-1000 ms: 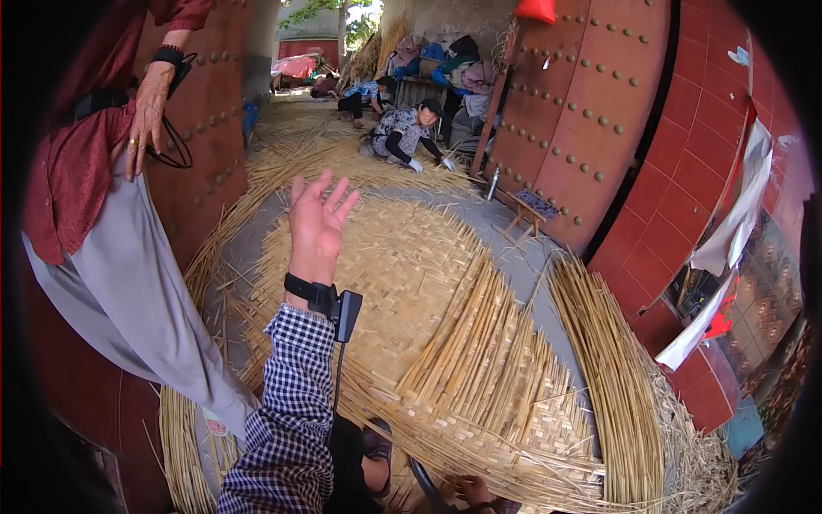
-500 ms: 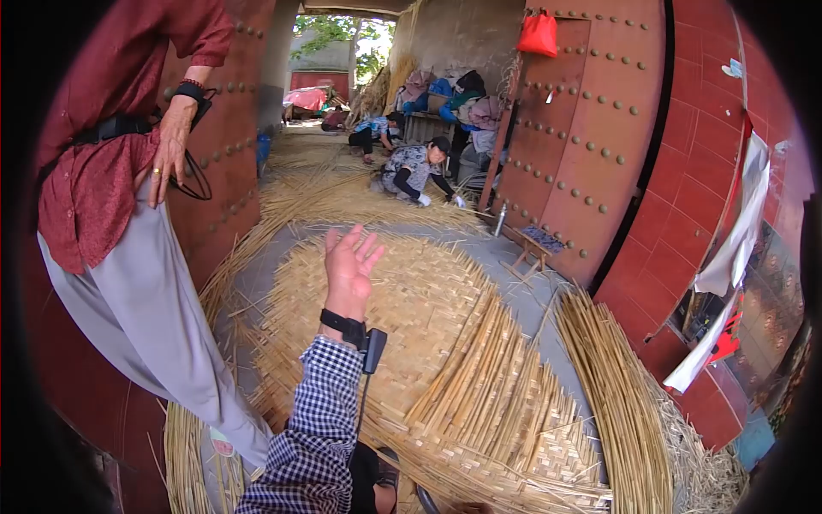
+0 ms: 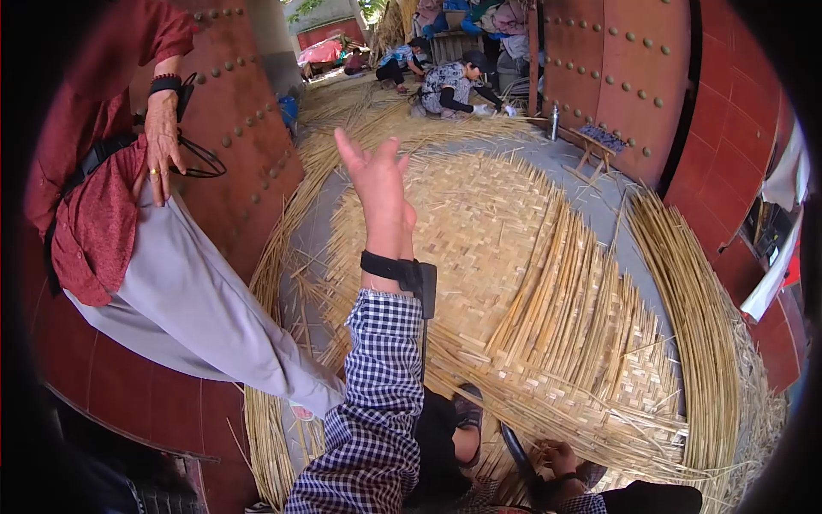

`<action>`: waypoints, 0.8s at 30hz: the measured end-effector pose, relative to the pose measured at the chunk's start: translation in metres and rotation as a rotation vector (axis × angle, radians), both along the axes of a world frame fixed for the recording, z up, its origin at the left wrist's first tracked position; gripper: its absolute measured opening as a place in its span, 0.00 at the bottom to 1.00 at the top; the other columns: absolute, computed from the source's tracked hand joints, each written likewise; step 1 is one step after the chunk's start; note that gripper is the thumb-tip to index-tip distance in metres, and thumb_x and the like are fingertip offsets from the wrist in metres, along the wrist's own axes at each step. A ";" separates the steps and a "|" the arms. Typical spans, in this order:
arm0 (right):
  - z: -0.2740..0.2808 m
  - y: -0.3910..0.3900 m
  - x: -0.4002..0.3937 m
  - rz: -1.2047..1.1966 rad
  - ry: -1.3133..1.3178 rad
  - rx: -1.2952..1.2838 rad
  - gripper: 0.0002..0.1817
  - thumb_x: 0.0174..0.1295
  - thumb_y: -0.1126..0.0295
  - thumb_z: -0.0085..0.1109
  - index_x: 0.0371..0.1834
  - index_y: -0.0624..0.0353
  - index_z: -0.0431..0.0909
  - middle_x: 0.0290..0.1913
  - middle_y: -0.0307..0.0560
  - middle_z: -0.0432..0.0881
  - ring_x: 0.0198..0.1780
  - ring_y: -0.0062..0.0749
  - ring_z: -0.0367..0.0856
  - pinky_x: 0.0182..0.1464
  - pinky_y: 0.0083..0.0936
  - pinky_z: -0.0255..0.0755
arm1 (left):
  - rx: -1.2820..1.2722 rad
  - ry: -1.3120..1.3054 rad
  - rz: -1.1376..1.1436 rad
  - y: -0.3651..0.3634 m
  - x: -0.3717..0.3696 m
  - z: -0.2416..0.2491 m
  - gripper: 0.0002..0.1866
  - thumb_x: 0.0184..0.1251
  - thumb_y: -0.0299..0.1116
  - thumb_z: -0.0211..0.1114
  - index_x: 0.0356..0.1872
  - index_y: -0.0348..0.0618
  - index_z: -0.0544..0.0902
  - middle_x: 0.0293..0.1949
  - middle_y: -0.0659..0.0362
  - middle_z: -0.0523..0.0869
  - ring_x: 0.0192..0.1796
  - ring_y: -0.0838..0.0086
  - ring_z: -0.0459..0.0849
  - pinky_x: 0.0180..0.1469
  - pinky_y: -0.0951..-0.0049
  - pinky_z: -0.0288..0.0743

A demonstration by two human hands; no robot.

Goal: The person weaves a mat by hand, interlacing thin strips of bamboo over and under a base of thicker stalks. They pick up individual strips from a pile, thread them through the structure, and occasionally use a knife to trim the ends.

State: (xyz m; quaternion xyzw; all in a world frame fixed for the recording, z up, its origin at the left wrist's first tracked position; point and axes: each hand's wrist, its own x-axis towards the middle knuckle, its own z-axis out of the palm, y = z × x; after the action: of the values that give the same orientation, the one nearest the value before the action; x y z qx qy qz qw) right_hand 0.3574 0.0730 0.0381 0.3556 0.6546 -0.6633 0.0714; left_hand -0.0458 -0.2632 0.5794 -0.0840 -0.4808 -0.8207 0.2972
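My left hand is raised above the woven mat, open, with its fingers apart and nothing in it. A black strap with a small device sits on that wrist, below it a checkered sleeve. Low in the view, my right hand is close to the mat's near edge, its fingers curled; what they hold, if anything, I cannot make out. Beside it runs a dark curved piece. The large woven reed mat lies on the floor, with loose split reeds across its right part.
A person in a red shirt stands close on the left. A long reed bundle lies to the right. Farther off are a small stool, a bottle, a studded door and a crouching person in white gloves.
The view has tilted down and shifted left. My left hand has turned, its palm less towards me. My right hand has come into view at the bottom. The crouching person's head is lowered.
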 end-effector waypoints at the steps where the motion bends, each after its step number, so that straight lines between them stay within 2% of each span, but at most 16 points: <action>1: 0.001 -0.001 -0.003 -0.009 -0.007 -0.016 0.11 0.65 0.72 0.60 0.50 0.59 0.79 0.37 0.46 0.86 0.33 0.29 0.85 0.31 0.28 0.81 | 0.006 -0.022 0.003 -0.005 -0.003 -0.002 0.50 0.64 0.26 0.64 0.82 0.51 0.42 0.78 0.45 0.51 0.73 0.57 0.65 0.66 0.55 0.73; 5: -0.003 0.006 -0.008 0.024 0.027 -0.028 0.10 0.65 0.69 0.64 0.46 0.61 0.81 0.39 0.47 0.87 0.34 0.27 0.85 0.33 0.25 0.81 | 0.024 -0.048 -0.008 -0.009 -0.017 -0.011 0.49 0.63 0.24 0.65 0.81 0.48 0.44 0.70 0.47 0.63 0.66 0.60 0.72 0.57 0.49 0.80; 6: -0.025 0.007 -0.008 -0.072 0.092 -0.073 0.13 0.66 0.63 0.66 0.49 0.58 0.81 0.36 0.42 0.86 0.33 0.27 0.85 0.31 0.24 0.81 | -0.029 -0.027 -0.038 -0.011 -0.016 -0.013 0.47 0.64 0.24 0.64 0.80 0.45 0.46 0.65 0.46 0.69 0.61 0.61 0.74 0.55 0.48 0.83; 7: -0.019 0.006 -0.015 -0.027 0.085 0.098 0.15 0.68 0.61 0.64 0.50 0.59 0.81 0.38 0.42 0.86 0.34 0.27 0.85 0.32 0.23 0.81 | -0.091 -0.026 0.006 -0.013 -0.028 -0.018 0.45 0.65 0.23 0.63 0.80 0.44 0.47 0.61 0.45 0.72 0.61 0.59 0.75 0.58 0.48 0.84; 8: -0.011 0.010 -0.027 -0.015 0.100 -0.008 0.15 0.71 0.60 0.61 0.50 0.59 0.81 0.40 0.43 0.86 0.36 0.28 0.86 0.35 0.25 0.82 | -0.179 -0.045 -0.008 -0.007 -0.026 -0.021 0.44 0.67 0.23 0.62 0.79 0.42 0.46 0.61 0.41 0.73 0.67 0.56 0.73 0.60 0.47 0.83; 9: 0.004 0.009 -0.043 -0.106 0.071 -0.008 0.15 0.72 0.60 0.59 0.52 0.58 0.80 0.43 0.44 0.86 0.38 0.30 0.86 0.37 0.27 0.83 | -0.248 0.005 -0.045 -0.003 -0.037 -0.034 0.48 0.63 0.24 0.64 0.80 0.39 0.44 0.63 0.41 0.73 0.63 0.59 0.76 0.55 0.52 0.85; 12: 0.024 0.018 -0.096 -0.244 0.172 -0.157 0.17 0.74 0.59 0.54 0.60 0.55 0.72 0.46 0.46 0.86 0.39 0.33 0.86 0.38 0.32 0.81 | -0.446 -0.035 -0.182 0.066 -0.011 -0.087 0.44 0.65 0.25 0.65 0.79 0.37 0.49 0.61 0.45 0.78 0.58 0.65 0.80 0.57 0.64 0.81; 14: 0.030 0.020 -0.122 -0.329 0.182 -0.303 0.17 0.75 0.59 0.53 0.60 0.54 0.72 0.46 0.48 0.86 0.39 0.34 0.86 0.38 0.32 0.81 | -0.631 -0.188 -0.320 0.116 0.012 -0.154 0.41 0.66 0.24 0.65 0.78 0.38 0.55 0.55 0.53 0.83 0.53 0.73 0.81 0.53 0.73 0.78; 16: 0.016 0.028 -0.139 -0.466 0.190 -0.544 0.21 0.76 0.55 0.52 0.64 0.56 0.67 0.45 0.50 0.85 0.37 0.35 0.86 0.35 0.33 0.82 | -0.567 -0.305 -0.677 0.143 0.009 -0.279 0.37 0.68 0.23 0.63 0.77 0.44 0.60 0.44 0.64 0.83 0.44 0.80 0.80 0.50 0.76 0.76; 18: -0.038 0.051 -0.141 -0.659 0.208 -0.862 0.24 0.75 0.49 0.52 0.65 0.50 0.66 0.43 0.47 0.85 0.35 0.34 0.85 0.35 0.33 0.82 | -0.603 -0.822 -0.786 0.177 0.044 -0.338 0.34 0.68 0.25 0.64 0.75 0.40 0.64 0.40 0.64 0.83 0.39 0.79 0.81 0.38 0.76 0.77; 19: -0.052 0.061 -0.130 -0.743 0.242 -0.912 0.24 0.74 0.47 0.53 0.64 0.47 0.67 0.42 0.46 0.84 0.35 0.34 0.84 0.34 0.33 0.81 | -0.542 -0.862 -0.969 0.183 0.052 -0.378 0.33 0.67 0.27 0.65 0.74 0.37 0.66 0.41 0.62 0.83 0.40 0.79 0.82 0.38 0.77 0.77; 20: -0.063 0.078 -0.135 -0.828 0.271 -0.974 0.24 0.73 0.45 0.53 0.64 0.44 0.67 0.42 0.44 0.83 0.34 0.33 0.83 0.34 0.32 0.81 | -0.679 -0.970 -0.945 0.200 0.060 -0.401 0.35 0.66 0.30 0.69 0.73 0.34 0.66 0.43 0.60 0.84 0.43 0.77 0.82 0.42 0.78 0.78; 21: -0.064 0.096 -0.136 -0.816 0.257 -1.011 0.24 0.72 0.44 0.54 0.64 0.41 0.67 0.41 0.42 0.81 0.35 0.31 0.82 0.35 0.30 0.80 | -0.722 -0.907 -0.949 0.212 0.071 -0.429 0.38 0.64 0.33 0.71 0.72 0.32 0.66 0.47 0.56 0.84 0.46 0.74 0.83 0.47 0.74 0.79; 22: -0.060 0.099 -0.138 -0.803 0.230 -1.052 0.25 0.71 0.43 0.56 0.65 0.38 0.68 0.41 0.39 0.80 0.35 0.29 0.80 0.36 0.28 0.79 | -0.971 -0.780 -0.825 0.227 0.076 -0.476 0.39 0.63 0.35 0.73 0.72 0.32 0.66 0.51 0.50 0.83 0.50 0.65 0.83 0.53 0.65 0.79; 23: -0.023 0.089 -0.161 -0.764 0.301 -0.790 0.24 0.72 0.47 0.56 0.67 0.40 0.68 0.41 0.38 0.78 0.37 0.27 0.79 0.37 0.27 0.78 | -1.325 -0.505 -0.671 0.240 0.082 -0.502 0.42 0.60 0.38 0.77 0.72 0.34 0.67 0.56 0.44 0.80 0.59 0.55 0.79 0.63 0.59 0.74; 24: 0.033 0.082 -0.180 -0.716 0.344 -0.519 0.24 0.73 0.50 0.57 0.68 0.43 0.68 0.41 0.37 0.77 0.38 0.26 0.78 0.39 0.25 0.76 | -1.655 -0.332 -0.540 0.255 0.098 -0.475 0.43 0.55 0.41 0.80 0.71 0.39 0.69 0.57 0.42 0.78 0.63 0.50 0.73 0.66 0.57 0.71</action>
State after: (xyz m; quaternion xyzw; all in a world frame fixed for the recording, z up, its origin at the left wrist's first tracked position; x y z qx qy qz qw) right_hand 0.1771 0.1550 0.0713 0.4143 0.3058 -0.8371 -0.1850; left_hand 0.0522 -0.0083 0.1047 -0.2624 -0.9210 -0.2537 -0.1363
